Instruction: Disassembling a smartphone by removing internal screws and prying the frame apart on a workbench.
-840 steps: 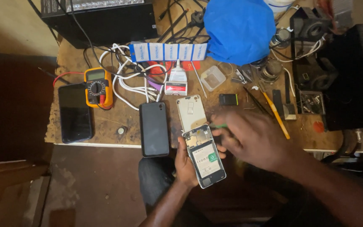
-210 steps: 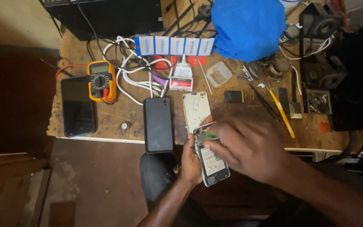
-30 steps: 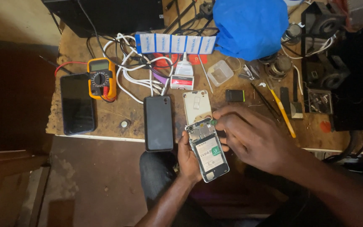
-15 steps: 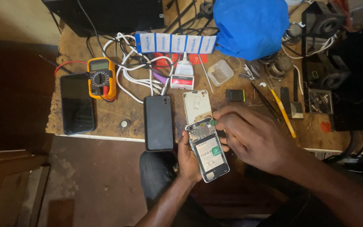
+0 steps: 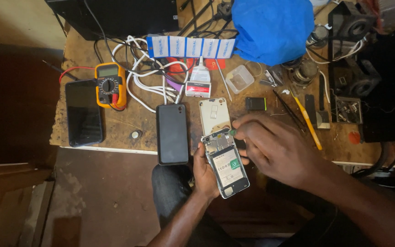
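My left hand (image 5: 205, 173) cradles an opened phone (image 5: 225, 162) from below, its back removed so the white battery and circuit board show. My right hand (image 5: 275, 148) grips a small green-handled screwdriver (image 5: 231, 132), its tip at the phone's upper end. The phone's pale back cover (image 5: 214, 115) lies on the bench just beyond it. A black phone (image 5: 172, 134) lies face up to the left of my left hand.
Worn wooden bench (image 5: 124, 137) holds a yellow multimeter (image 5: 110, 85), another dark phone (image 5: 83, 112) at the left edge, white cables (image 5: 149, 75), a blue cloth bundle (image 5: 273, 28), a yellow-handled tool (image 5: 307, 121), a small clear box (image 5: 239, 79) and black equipment (image 5: 380, 77) at right.
Almost nothing has moved over the last second; my right hand stays at the top of the opened phone with the screwdriver, and my left hand keeps holding the phone.
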